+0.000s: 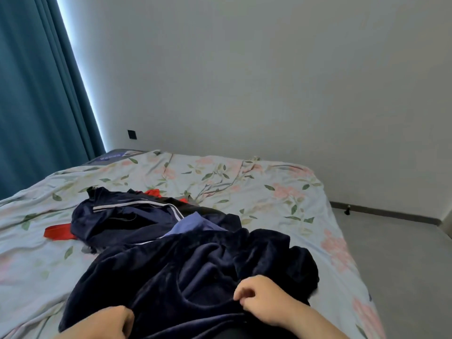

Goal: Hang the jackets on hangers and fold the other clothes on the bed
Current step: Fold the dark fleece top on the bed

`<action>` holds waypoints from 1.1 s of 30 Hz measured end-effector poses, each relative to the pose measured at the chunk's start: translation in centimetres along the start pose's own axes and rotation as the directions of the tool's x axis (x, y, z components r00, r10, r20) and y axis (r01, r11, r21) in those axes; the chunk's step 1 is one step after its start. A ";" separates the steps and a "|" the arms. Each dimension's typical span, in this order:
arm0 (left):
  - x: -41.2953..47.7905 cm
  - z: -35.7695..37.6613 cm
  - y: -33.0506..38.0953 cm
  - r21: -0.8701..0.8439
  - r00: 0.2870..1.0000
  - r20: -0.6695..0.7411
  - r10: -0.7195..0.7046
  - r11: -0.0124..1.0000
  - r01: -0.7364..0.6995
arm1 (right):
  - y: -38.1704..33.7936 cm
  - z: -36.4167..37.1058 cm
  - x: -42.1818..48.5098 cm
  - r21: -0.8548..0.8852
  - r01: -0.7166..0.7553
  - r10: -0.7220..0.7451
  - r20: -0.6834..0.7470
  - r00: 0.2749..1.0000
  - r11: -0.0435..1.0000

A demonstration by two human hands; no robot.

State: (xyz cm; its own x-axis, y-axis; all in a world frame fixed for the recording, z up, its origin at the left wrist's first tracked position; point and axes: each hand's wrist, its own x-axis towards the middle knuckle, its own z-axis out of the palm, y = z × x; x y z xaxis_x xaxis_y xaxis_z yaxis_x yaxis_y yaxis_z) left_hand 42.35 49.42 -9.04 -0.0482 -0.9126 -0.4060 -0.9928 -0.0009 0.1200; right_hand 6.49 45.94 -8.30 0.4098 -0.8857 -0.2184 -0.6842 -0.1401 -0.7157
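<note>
As though it were to be spread flat, the navy velvet garment (195, 263) was pinched at its near edge by the right hand (260, 299) and, seemingly, the left hand (107, 321).

Bedroom in a home. Principal item was a wide bed (269, 192) dressed in a rumpled floral sheet, pale blue with pink blossoms and green leaves; one bare mattress corner (110, 157) showed at the far left. Loose clothes (137, 221), navy and red, lay heaped on it. A full-length teal curtain (36, 94) hung at left, daylight along its edge. Plain pale wall (269, 69) carried a dark square wall plate (132, 134). Grey floor (403, 265), dark skirting (381, 212).
</note>
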 end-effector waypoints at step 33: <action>-2.8 -3.2 4.9 -0.457 0.638 -0.766 -0.078 0.764 -0.456 | 1.4 -8.4 -0.9 0.243 -0.029 0.156 -0.522 0.838 0.969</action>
State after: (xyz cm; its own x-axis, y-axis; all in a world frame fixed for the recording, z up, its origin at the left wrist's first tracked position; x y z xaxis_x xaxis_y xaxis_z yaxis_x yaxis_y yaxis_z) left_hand 37.97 50.66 -4.47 0.1304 -0.8952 0.4262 -0.6858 0.2289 0.6908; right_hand 0.10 42.84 -3.49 -0.0787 -0.9956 0.0517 -0.5285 -0.0023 -0.8489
